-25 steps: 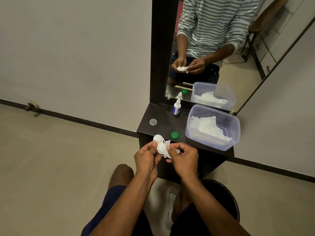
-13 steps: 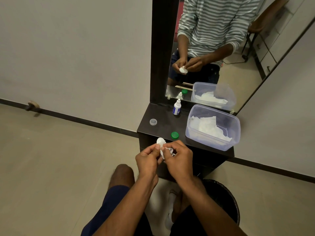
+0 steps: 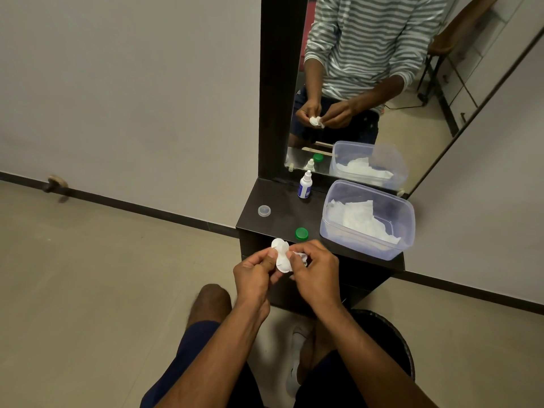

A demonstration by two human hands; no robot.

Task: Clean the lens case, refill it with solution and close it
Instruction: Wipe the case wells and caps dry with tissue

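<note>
My left hand (image 3: 255,272) pinches a white two-well lens case (image 3: 281,254), held upright in front of the dark shelf (image 3: 282,219). My right hand (image 3: 316,269) pinches a small wad of white tissue (image 3: 300,257) against the case's right side. A green cap (image 3: 301,233) lies near the shelf's front edge. A clear cap (image 3: 264,210) rests at the shelf's left. The small white solution bottle (image 3: 305,185) with a blue label stands upright by the mirror.
A clear plastic tub (image 3: 368,245) with white tissues fills the shelf's right side. A mirror (image 3: 368,83) rises behind the shelf. A dark round bin (image 3: 391,343) sits on the floor under my right arm. My knees are below.
The case has turned more upright between my hands, and the right hand's tissue has shifted along it. The hands stay in nearly the same spot.
</note>
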